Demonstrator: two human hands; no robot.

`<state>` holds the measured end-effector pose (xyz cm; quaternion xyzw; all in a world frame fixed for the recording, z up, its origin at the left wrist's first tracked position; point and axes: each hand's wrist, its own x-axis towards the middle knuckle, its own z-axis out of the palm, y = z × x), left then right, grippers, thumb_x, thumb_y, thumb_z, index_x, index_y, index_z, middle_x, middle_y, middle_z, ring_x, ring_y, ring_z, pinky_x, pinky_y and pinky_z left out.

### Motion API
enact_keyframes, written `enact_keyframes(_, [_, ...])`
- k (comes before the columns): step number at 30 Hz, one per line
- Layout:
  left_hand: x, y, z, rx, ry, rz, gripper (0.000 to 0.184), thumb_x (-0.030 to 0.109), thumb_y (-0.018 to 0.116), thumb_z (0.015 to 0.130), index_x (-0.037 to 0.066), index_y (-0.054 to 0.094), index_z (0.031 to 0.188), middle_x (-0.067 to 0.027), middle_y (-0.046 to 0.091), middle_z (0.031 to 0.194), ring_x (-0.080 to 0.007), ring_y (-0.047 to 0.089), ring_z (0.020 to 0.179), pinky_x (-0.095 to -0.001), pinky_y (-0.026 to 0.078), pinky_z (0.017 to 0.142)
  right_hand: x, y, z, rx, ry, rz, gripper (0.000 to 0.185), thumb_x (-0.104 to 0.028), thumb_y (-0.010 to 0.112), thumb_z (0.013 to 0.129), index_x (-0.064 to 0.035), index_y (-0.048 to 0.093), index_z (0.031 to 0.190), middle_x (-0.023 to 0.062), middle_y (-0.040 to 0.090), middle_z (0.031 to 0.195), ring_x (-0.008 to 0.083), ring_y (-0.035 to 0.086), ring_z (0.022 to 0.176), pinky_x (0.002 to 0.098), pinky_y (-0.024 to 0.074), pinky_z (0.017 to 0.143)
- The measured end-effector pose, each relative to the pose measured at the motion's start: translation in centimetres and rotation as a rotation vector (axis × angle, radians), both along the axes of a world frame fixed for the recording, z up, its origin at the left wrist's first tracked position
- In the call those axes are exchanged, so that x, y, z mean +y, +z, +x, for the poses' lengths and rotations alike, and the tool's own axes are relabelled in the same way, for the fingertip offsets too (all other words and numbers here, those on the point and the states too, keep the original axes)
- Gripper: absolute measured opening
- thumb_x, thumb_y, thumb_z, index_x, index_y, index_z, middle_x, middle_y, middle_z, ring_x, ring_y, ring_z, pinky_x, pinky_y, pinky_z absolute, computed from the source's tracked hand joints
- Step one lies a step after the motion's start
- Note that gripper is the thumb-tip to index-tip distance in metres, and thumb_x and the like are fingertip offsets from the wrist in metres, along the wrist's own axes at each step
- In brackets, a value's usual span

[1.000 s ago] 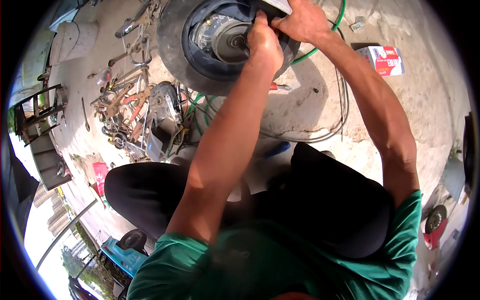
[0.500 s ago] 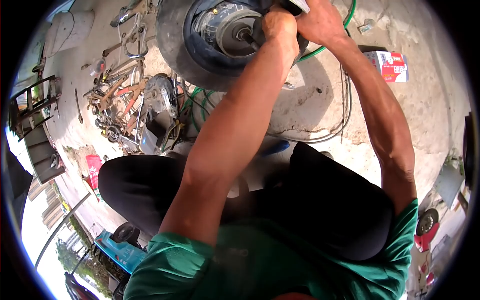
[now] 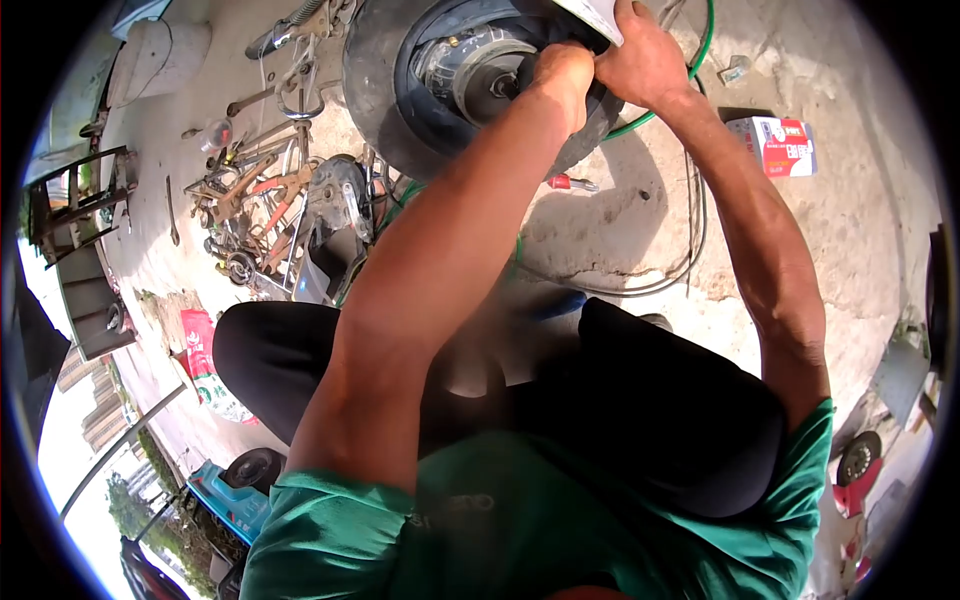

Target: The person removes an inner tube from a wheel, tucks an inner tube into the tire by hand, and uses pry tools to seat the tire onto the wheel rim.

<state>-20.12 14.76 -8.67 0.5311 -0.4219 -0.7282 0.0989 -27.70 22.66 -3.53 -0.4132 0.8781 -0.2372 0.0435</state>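
Shifted: our left forearm (image 3: 450,220), baring red-handled tool (image 3: 560,182). Wheel (image 3: 372,85) handwork, steadiness wanted. Left hand (image 3: 565,78), right hand (image 3: 645,62): curled; grips, we cannot tell.

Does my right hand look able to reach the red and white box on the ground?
Probably yes: I see nothing between the right hand and the box, though the hand seems busy beside the wheel.

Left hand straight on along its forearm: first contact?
Probably the pale-edged piece just beyond the left hand, beside the right hand. Depth there is unclear.
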Motion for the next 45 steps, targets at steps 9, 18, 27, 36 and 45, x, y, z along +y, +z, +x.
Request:
enact_keyframes(9, [2.0,1.0,2.2,0.563,0.304,0.170,0.033,0.031,0.058,0.103,0.004,0.063,0.122,-0.0077,0.067,0.116,-0.0201,0.059,0.114,-0.0357,0.043,0.105,0.1,0.1,-0.1,0.030,0.060,0.008,0.080,-0.035,0.078,0.070,0.0091,0.047,0.129,0.0315,0.063,0.111,0.0475,0.068,0.096,0.0515,0.0575,0.084])
enact_keyframes(18, [1.2,0.9,0.2,0.171,0.166,-0.048,0.030,0.027,0.055,0.105,0.001,0.065,0.117,-0.0096,0.073,0.111,-0.0231,0.066,0.101,-0.0325,0.051,0.087,0.6,-0.7,0.0,-0.006,0.066,-0.091,0.064,-0.033,0.071,0.083,0.0085,0.048,0.127,0.0337,0.062,0.110,0.0505,0.067,0.094,0.0557,0.0556,0.081])
enact_keyframes(27, [1.1,1.3,0.6,0.322,0.127,0.124,0.044,0.038,0.056,0.106,0.008,0.059,0.138,-0.0047,0.061,0.141,-0.0191,0.054,0.127,-0.0312,0.039,0.108,0.6,-1.0,0.0,0.028,0.051,-0.088,0.065,-0.031,0.073,0.081,0.0074,0.047,0.126,0.0322,0.062,0.109,0.0502,0.068,0.089,0.0561,0.0565,0.077])
enact_keyframes(36, [4.2,6.5,7.2,0.197,-0.112,-0.401,0.039,0.027,0.072,0.095,0.001,0.068,0.125,-0.0059,0.069,0.120,-0.0175,0.064,0.108,-0.0327,0.050,0.095,0.1,-1.1,-0.2,-0.015,0.043,0.009,0.075,-0.032,0.078,0.076,0.0044,0.044,0.131,0.0290,0.059,0.117,0.0472,0.067,0.099,0.0553,0.0568,0.083])
enact_keyframes(45, [-7.0,9.8,9.3,-0.202,-0.639,-2.079,0.033,0.016,0.079,0.082,0.013,0.074,0.114,-0.0066,0.070,0.108,-0.0283,0.063,0.105,-0.0438,0.047,0.092,0.7,1.0,0.6,-0.070,0.050,0.006,0.076,-0.031,0.077,0.077,0.0057,0.044,0.135,0.0289,0.058,0.122,0.0464,0.063,0.110,0.0522,0.0549,0.093])
